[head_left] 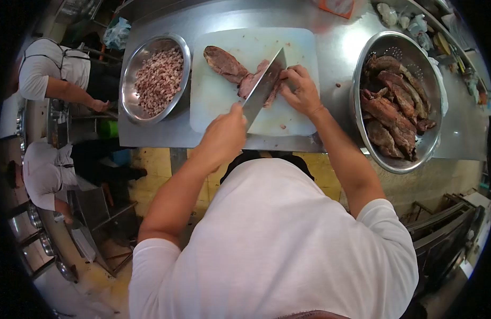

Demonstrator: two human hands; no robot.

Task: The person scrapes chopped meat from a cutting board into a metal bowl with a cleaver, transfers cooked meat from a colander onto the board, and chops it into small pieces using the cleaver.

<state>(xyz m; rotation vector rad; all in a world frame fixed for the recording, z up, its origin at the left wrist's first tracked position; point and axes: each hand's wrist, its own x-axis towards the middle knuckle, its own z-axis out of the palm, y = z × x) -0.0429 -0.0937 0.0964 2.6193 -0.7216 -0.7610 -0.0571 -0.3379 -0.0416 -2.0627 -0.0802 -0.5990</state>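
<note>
My left hand (224, 134) is closed around the handle of a wide-bladed kitchen knife (264, 87). The blade slants up and to the right across a piece of cooked meat (251, 84) on the white cutting board (216, 114). On the blade's other side, my right hand (301, 89) has its fingers bent and holds a strip of meat (272, 95) against the board. A larger browned chunk of meat (224, 63) lies at the board's upper left. The blade and fingers partly hide the meat between them.
A steel bowl (186, 80) of diced meat stands left of the board. To the right, a perforated steel colander (357, 106) holds several large browned meat pieces. Plastic bags (418, 25) lie at the back right. Two people in white shirts (46, 72) work at the left.
</note>
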